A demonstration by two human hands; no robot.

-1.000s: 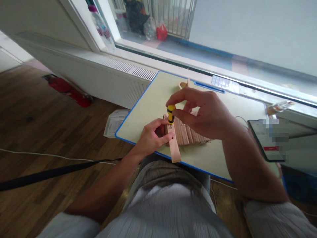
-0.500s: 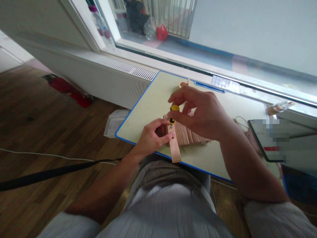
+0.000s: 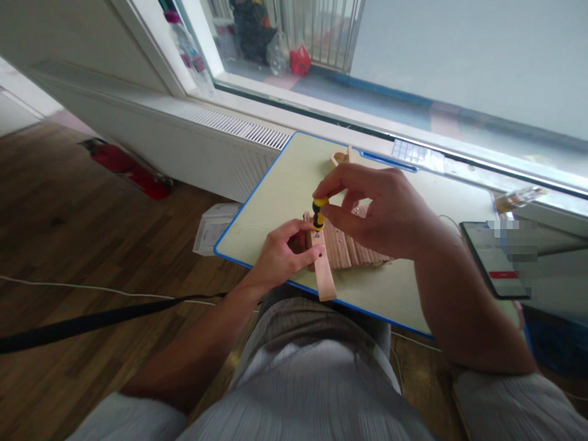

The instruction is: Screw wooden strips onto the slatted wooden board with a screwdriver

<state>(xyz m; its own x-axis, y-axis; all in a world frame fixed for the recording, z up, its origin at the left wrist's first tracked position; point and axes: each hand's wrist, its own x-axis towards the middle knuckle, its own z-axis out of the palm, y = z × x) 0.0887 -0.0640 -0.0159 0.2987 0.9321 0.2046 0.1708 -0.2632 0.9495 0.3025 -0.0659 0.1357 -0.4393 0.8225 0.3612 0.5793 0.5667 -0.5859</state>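
My right hand pinches the top of a short yellow-and-black screwdriver between thumb and fingers. The screwdriver stands nearly upright, its tip down at a small screw on a light wooden strip. With thumb and fingers closed on that strip, my left hand holds it near the screwdriver's foot. Under and beside the strip lies a brown, ridged block that looks like wood or cardboard. My right hand and forearm hide part of it.
The work lies on a pale table with a blue edge. A curved wooden piece rests at its back. On the right is a tablet-like screen. A radiator and window stand behind; a fire extinguisher lies on the floor at left.
My right hand has shifted slightly right and its fingers have turned on the screwdriver, so more of the handle shows. My left hand and the strip have stayed in place.
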